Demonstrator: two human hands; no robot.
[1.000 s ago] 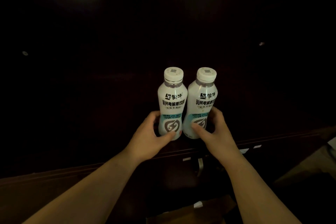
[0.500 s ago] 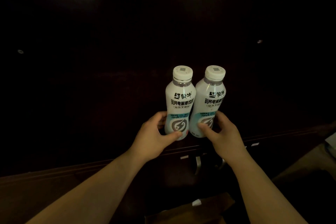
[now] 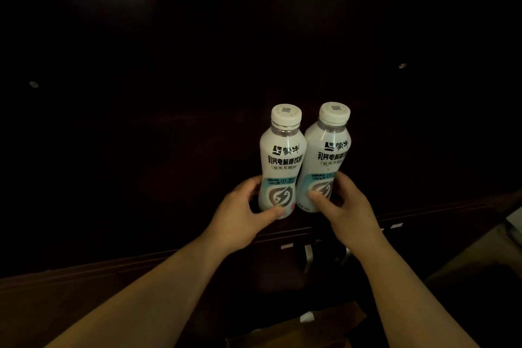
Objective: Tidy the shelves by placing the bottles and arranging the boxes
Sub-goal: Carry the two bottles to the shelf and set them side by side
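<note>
While the left hand (image 3: 240,220) grips one white bottle (image 3: 281,161), the right hand (image 3: 348,213) clasps its tilted, touching twin (image 3: 324,155).

Two bottles (image 3: 282,167) – smooth, glossy white plastic, printed labels, ridged caps (image 3: 286,116); dark polished wood shelf (image 3: 423,210); shiny metal handles (image 3: 308,258) below.
</note>
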